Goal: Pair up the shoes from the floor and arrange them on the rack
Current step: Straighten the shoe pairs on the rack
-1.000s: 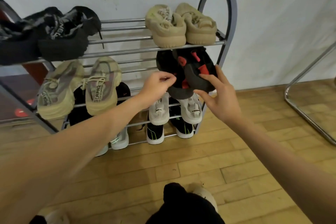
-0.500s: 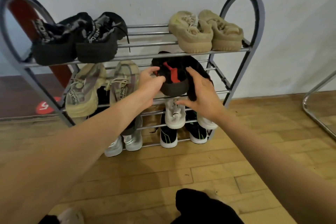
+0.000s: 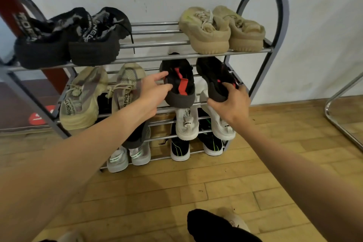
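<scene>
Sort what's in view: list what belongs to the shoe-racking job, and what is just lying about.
Job: black-and-red shoes, shoe rack, left hand, right hand, tan shoes, black knit shoes.
Lying about: chrome tube frame, red floor sticker.

Rack [image 3: 282, 25] left end cut off by frame edge; can't see its left hoop whole. Black knit shoe [image 3: 37, 49] on top shelf runs close to left edge, lettering partly unreadable. My right hand [image 3: 229, 102] covers heel of right black-and-red shoe [image 3: 214, 76]; can't tell from here how firmly fingers hold it. Dark shoes on third shelf [image 3: 135, 135] mostly hidden behind my left forearm. Chrome frame [image 3: 337, 116] at right cut off; can't tell what it is.
</scene>
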`<move>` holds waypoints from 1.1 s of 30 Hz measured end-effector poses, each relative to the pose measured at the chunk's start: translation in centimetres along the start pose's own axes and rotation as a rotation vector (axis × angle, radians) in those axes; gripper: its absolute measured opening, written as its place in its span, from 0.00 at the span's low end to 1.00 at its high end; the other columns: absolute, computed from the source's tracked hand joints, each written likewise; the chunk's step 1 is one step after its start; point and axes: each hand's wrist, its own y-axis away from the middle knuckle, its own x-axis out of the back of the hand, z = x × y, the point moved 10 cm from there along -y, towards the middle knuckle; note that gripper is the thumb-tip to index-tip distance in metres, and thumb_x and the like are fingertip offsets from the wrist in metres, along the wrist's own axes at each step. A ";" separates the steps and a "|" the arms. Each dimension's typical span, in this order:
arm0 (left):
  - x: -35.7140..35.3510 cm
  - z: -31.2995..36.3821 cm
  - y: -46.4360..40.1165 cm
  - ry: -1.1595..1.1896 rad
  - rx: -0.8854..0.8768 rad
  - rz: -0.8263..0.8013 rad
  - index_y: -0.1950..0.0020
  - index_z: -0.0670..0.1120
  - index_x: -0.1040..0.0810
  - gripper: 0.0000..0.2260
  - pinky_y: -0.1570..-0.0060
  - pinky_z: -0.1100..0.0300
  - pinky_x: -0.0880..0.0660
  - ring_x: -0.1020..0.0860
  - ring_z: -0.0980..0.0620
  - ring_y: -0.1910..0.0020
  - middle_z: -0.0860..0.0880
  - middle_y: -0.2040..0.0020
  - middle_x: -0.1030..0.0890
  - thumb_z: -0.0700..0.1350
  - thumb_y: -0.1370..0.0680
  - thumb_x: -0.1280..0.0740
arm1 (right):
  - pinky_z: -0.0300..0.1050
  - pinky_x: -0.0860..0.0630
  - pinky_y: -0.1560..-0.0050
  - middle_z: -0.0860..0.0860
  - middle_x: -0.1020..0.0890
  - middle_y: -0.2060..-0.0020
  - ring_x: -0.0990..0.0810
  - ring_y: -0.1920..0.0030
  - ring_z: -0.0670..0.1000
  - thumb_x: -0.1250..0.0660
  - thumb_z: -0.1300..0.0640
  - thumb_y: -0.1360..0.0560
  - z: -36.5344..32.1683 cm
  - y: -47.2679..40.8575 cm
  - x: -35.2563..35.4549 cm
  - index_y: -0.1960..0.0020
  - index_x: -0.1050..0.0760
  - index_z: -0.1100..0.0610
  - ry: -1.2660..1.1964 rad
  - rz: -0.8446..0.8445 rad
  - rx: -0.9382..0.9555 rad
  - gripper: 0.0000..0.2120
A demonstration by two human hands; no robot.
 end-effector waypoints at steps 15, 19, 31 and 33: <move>-5.0 -0.1 -0.6 0.037 -0.035 0.005 0.28 0.45 0.29 0.24 0.36 0.48 0.26 0.24 0.46 0.37 0.42 0.34 0.24 0.33 0.23 0.36 | 0.57 0.37 0.29 0.62 0.43 0.29 0.40 0.29 0.64 0.28 0.46 0.31 2.5 -0.1 1.9 0.28 0.37 0.54 0.074 -0.090 0.172 0.36; -7.4 0.1 -0.1 0.018 -0.063 -0.034 0.28 0.44 0.30 0.24 0.35 0.54 0.27 0.25 0.46 0.35 0.39 0.34 0.25 0.32 0.23 0.36 | 0.56 0.33 0.31 0.61 0.38 0.30 0.36 0.31 0.61 0.30 0.46 0.28 3.1 0.9 2.2 0.29 0.33 0.53 0.084 -0.042 0.224 0.30; -8.4 -1.1 -0.5 -0.079 -0.044 -0.083 0.27 0.45 0.31 0.24 0.35 0.51 0.26 0.25 0.46 0.37 0.41 0.35 0.24 0.32 0.23 0.36 | 0.51 0.38 0.29 0.58 0.38 0.26 0.40 0.26 0.58 0.29 0.55 0.26 2.9 0.9 2.3 0.32 0.28 0.53 -0.053 0.017 0.192 0.23; -8.4 -1.1 -0.6 -0.094 -0.048 -0.081 0.28 0.44 0.31 0.24 0.37 0.50 0.25 0.24 0.46 0.37 0.41 0.36 0.24 0.32 0.23 0.36 | 0.49 0.39 0.29 0.57 0.38 0.26 0.40 0.26 0.58 0.29 0.56 0.26 2.9 1.0 2.2 0.33 0.27 0.53 -0.068 0.023 0.178 0.22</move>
